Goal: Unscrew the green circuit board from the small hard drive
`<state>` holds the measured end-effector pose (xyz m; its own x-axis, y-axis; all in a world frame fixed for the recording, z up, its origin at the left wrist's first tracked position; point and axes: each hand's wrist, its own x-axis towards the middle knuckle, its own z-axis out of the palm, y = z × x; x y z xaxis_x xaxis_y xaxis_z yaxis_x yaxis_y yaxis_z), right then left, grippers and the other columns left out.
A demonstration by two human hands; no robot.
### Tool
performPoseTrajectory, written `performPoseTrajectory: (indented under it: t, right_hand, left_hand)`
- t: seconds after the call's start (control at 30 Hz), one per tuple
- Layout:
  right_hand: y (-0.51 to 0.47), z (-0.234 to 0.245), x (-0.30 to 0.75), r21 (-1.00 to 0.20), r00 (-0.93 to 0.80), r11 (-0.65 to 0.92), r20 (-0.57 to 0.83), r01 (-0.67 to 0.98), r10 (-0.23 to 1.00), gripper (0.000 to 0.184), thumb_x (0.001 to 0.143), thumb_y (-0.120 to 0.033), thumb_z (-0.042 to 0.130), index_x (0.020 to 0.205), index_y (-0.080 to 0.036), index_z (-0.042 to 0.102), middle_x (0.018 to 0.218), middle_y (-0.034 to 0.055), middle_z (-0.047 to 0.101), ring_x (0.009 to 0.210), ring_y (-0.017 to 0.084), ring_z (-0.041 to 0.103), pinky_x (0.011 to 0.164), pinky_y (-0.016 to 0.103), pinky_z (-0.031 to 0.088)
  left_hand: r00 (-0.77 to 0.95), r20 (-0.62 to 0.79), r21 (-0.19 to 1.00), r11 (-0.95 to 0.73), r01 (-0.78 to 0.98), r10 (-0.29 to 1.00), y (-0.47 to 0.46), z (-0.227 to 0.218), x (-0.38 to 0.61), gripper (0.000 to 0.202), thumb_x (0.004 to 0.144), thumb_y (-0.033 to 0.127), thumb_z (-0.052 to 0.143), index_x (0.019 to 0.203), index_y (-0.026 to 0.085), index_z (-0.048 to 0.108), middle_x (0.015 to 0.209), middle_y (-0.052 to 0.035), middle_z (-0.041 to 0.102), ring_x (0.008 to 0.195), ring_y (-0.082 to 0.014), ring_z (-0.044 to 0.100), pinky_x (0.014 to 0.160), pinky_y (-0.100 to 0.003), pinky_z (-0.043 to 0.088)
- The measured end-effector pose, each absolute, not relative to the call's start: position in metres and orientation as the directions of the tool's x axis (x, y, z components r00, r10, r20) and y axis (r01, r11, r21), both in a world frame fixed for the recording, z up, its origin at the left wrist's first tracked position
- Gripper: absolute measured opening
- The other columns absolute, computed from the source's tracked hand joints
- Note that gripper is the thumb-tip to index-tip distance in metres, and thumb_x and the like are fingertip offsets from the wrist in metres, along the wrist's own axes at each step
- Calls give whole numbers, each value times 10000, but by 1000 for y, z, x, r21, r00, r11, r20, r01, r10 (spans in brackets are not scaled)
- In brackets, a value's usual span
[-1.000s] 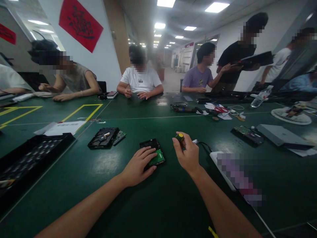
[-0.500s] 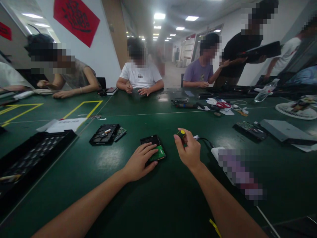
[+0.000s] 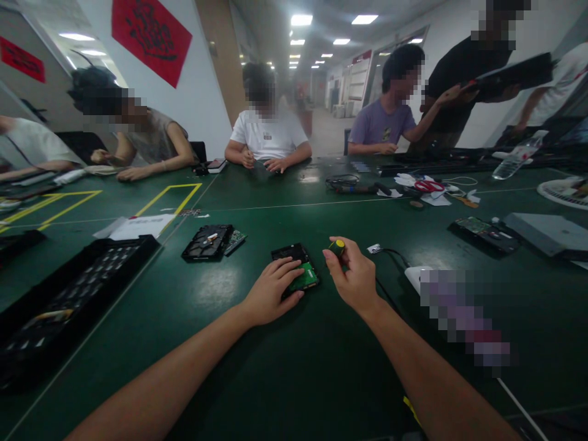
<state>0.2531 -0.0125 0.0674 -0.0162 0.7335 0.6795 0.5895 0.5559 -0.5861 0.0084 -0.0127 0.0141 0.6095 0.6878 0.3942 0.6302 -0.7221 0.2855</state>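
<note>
A hard drive (image 3: 309,277) with a green circuit board lies on the green table in front of me. My left hand (image 3: 278,285) rests on it, fingers stretched flat over the board and thumb along the near edge. Just right of the drive, my right hand (image 3: 351,269) is closed round a screwdriver (image 3: 337,246) with a yellow-capped dark handle. Its shaft is hidden from view. Left of the drive lies another black drive casing (image 3: 207,242), with a loose circuit board (image 3: 235,242) beside it.
A long black tray (image 3: 87,294) stands at left. At right are a white power strip (image 3: 416,278) with a cable plug (image 3: 374,248), another opened drive (image 3: 482,234) and a grey box (image 3: 546,233). Red scissors (image 3: 429,185) and a bottle (image 3: 519,159) lie farther back. Several people sit or stand opposite.
The view has turned slightly left, so the table things appear farther right. My right hand is a little closer to the drive, and the cable plug behind it now shows. My left hand stays on the drive.
</note>
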Motion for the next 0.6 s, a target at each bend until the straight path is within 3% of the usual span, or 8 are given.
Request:
performPoseTrajectory:
  t: [0.6]
  right_hand:
    - [-12, 61, 251, -605, -26, 542, 653, 583, 757, 355, 1000, -439, 611, 1281, -222, 621, 907, 37, 768, 705, 174, 745, 689, 296, 594]
  left_hand:
    - [601, 408, 301, -723, 622, 687, -13, 13, 6, 536, 966, 387, 656, 1469, 255, 526, 1521, -110, 560, 1463, -346, 448, 1187, -598, 412]
